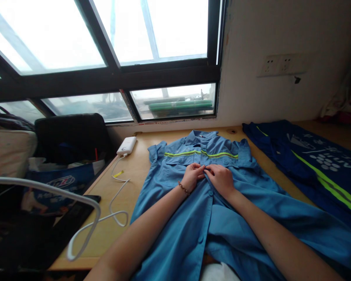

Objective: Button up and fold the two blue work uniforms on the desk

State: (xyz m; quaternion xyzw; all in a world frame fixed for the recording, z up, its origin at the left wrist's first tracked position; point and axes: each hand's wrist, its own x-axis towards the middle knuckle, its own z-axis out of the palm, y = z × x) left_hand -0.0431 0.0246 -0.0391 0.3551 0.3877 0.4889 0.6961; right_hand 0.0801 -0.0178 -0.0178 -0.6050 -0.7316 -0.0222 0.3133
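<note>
The blue shirt (183,220) lies on the bench (123,199), collar (204,135) to the far side, beneath the left grip (193,177) and right grip (221,179), which meet at its front opening, pinching the cloth just beyond a button (210,192). A dark blue garment (300,142) lies right.

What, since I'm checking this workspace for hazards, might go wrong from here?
The white cable runs past the left edge of the table; if snagged, it might drag off the white device plugged into it. The wrist bracelet might catch on the blue shirt. The fingers hide part of its front, so misalignment there could go unnoticed.
</note>
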